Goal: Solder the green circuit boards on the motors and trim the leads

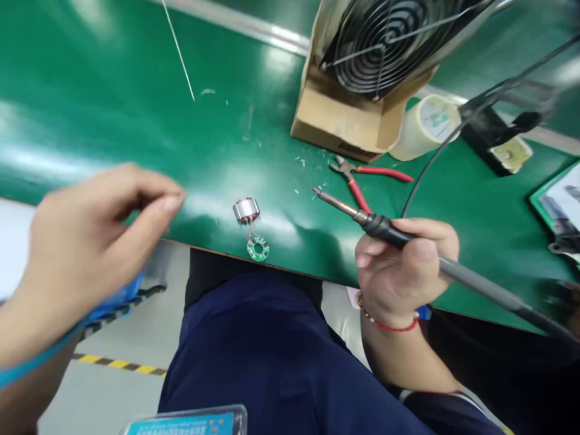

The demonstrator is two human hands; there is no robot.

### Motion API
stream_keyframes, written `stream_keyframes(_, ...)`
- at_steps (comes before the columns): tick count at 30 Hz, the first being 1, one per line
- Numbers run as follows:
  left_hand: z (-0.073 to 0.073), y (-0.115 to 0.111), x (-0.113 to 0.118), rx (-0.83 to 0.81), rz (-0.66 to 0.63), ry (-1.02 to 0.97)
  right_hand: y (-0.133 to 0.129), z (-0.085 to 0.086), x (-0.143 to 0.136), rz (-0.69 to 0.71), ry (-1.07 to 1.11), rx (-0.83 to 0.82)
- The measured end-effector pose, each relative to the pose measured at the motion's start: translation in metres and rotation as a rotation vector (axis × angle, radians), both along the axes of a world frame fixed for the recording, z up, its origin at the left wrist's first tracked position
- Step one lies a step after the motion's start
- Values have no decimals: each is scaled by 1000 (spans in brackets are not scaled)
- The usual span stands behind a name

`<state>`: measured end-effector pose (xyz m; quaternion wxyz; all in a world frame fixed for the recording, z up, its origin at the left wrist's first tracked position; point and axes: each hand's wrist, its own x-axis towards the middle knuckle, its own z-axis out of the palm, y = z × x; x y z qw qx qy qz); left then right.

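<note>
My right hand (408,272) is wrapped round the black and grey handle of a soldering iron (389,232), whose metal tip points to the upper left over the green table. My left hand (109,223) hovers at the left, thumb and index finger pressed together; whatever may be between them is too small to make out. Between the hands, a silver ring-shaped motor part (246,209) with red inside lies near the table's front edge. Thin wires join it to a small round green circuit board (258,248) just below.
Red-handled cutters (357,178) lie beyond the iron among small white scraps. Behind them a cardboard box (344,115) holds a black fan (389,39). A roll (426,127) and a dark cable (430,163) are at the right. A white wire (179,51) shows at the upper left.
</note>
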<state>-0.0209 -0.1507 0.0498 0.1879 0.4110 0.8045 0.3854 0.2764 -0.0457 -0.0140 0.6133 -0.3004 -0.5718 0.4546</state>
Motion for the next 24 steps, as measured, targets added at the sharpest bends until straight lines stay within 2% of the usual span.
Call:
stream_keyframes(1,8,35,-8,48,-93,205,4,2,1,-27,-6,-19)
stream_keyframes(2,15,73,-14,37,-165,320,7,4,3,-54,-16,-40)
stream_keyframes(3,22,112,-20,-22,-200,359,9,6,4,-79,-28,-59)
stream_keyframes(4,28,150,-26,-56,-174,345,10,8,6,-95,-43,-79)
stream_keyframes(6,38,213,-35,21,-252,255,11,10,11,-110,-78,-113)
stream_keyframes(8,43,253,-45,62,-276,224,10,11,16,-120,-110,-132)
stream_keyframes(9,44,265,-50,76,-264,217,9,11,19,-127,-126,-137)
stream_keyframes(11,43,273,-61,92,-192,202,9,11,23,-139,-148,-135)
stream_keyframes(13,38,261,-69,107,-107,212,10,9,27,-136,-171,-129)
stream_keyframes(14,34,246,-71,110,-75,226,11,7,28,-131,-181,-126)
stream_keyframes(16,21,201,-67,107,-75,263,14,4,29,-118,-200,-126)
stream_keyframes(19,-8,108,-35,41,-227,269,20,2,27,-109,-201,-97)
stream_keyframes(20,-17,77,-20,20,-328,262,21,2,26,-107,-190,-74)
stream_keyframes(21,-25,50,-4,64,-483,317,23,2,24,-105,-176,-55)
stream_keyframes(22,-32,28,12,93,-571,374,25,2,22,-101,-164,-44)
stream_keyframes(24,-44,-1,42,113,-640,433,26,1,19,-94,-168,-20)
